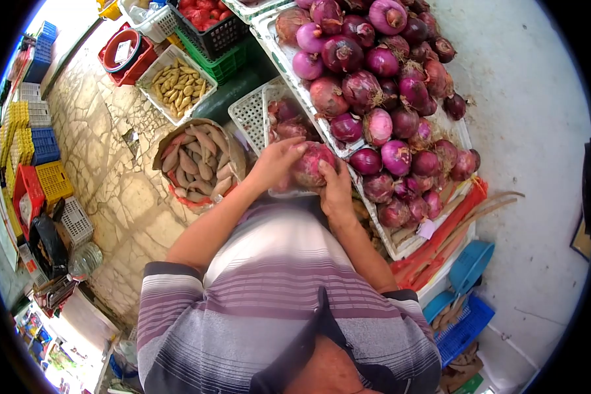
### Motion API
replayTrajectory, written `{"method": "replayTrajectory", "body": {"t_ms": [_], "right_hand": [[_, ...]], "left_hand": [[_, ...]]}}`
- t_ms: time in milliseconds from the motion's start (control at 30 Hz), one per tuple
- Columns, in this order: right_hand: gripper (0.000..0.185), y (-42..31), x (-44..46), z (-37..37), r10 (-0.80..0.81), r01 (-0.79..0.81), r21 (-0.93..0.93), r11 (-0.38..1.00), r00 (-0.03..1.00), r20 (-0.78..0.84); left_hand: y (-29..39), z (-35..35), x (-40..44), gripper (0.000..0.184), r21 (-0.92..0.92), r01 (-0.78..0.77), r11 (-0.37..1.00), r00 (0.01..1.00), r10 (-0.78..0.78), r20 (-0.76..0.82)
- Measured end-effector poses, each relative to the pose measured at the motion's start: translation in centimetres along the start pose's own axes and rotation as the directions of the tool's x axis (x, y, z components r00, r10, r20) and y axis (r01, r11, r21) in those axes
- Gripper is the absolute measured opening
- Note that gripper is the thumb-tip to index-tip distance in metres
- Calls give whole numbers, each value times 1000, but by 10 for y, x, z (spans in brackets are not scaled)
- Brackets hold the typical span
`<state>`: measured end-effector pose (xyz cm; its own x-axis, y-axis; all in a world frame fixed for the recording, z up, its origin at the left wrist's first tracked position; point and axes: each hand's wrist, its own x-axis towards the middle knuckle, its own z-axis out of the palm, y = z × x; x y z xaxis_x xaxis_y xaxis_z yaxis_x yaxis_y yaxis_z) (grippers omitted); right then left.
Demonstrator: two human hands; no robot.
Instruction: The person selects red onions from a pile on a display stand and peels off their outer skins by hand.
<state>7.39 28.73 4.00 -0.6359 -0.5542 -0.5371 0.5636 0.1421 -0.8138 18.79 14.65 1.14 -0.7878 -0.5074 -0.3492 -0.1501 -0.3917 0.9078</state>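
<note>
A large red onion (310, 165) is held between my two hands in front of my chest. My left hand (278, 163) wraps its left side, and my right hand (335, 187) grips its lower right side with the fingers on the skin. Just behind the held onion, a white crate (267, 108) has more red onions (286, 113) in it, partly hidden by my left hand. To the right, a big heap of red onions (361, 88) lies in white trays (322, 125), close to my right hand.
A sack of sweet potatoes (200, 161) stands on the stone floor at left, below a box of yellow tubers (178, 88). Behind are a green crate (218, 62) and red basins (126, 56). Blue baskets (466, 328) and long roots (466, 220) lie at lower right.
</note>
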Motion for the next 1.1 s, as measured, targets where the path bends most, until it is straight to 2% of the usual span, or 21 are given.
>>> {"method": "replayTrajectory", "body": {"t_ms": [100,200,300,367,400,433,467,500,567,600,633,733,767,867,967,1067,1100], "right_hand": [[55,5,1,-3,-33,33,-22,999,999,-19],[57,7,0,-4,-69,67,-68,995,997,-33],[59,7,-5,-3,-105,101,-110,989,994,-25],[62,1,-10,3,-113,104,-165,981,992,-49],[62,-1,-13,5,-90,86,-103,991,995,-35],[62,-4,-15,5,-66,65,-42,997,998,-19],[61,-5,-16,5,-43,43,19,999,999,-2],[62,-2,-13,1,-100,97,65,993,994,39],[63,6,-7,-11,-217,199,161,967,970,105],[64,3,-6,-13,-197,171,203,964,973,117],[65,-2,-6,-13,-177,142,243,960,976,129],[66,-8,-1,-15,-162,101,288,952,967,198],[65,-8,-1,-16,-164,95,290,952,961,224],[65,-10,-7,-14,-93,20,352,936,977,191],[65,1,-6,-20,-161,105,326,940,975,151],[70,5,-6,-18,-251,218,248,944,961,113],[73,6,-6,-17,-285,255,219,942,951,120]], "left_hand": [[-2,1,-1,35,298,-169,940,974,205,-97],[1,5,-3,29,464,-158,871,956,253,-149],[-6,9,0,27,507,-173,844,934,304,-187],[-15,9,6,26,545,-134,828,886,346,-308],[-20,7,10,26,562,-112,820,854,369,-367],[-27,0,15,25,330,-53,942,875,203,-439],[-34,-12,22,25,75,12,997,885,25,-466],[-31,-20,23,25,-184,76,980,883,-152,-445],[-28,-27,19,25,-69,126,990,913,-143,-382],[-24,-27,19,25,-11,144,989,927,-139,-349],[-28,-24,21,27,249,146,957,929,-47,-367],[-39,-7,22,30,275,2,961,945,89,-316],[-43,-3,23,40,295,44,955,950,52,-308],[-59,-2,24,53,-74,46,996,992,-54,-111],[-48,-13,19,45,-199,188,962,980,-197,-29],[-24,-9,6,50,-514,380,769,925,-329,191],[-25,-5,1,52,-453,288,844,954,-209,216]]}}
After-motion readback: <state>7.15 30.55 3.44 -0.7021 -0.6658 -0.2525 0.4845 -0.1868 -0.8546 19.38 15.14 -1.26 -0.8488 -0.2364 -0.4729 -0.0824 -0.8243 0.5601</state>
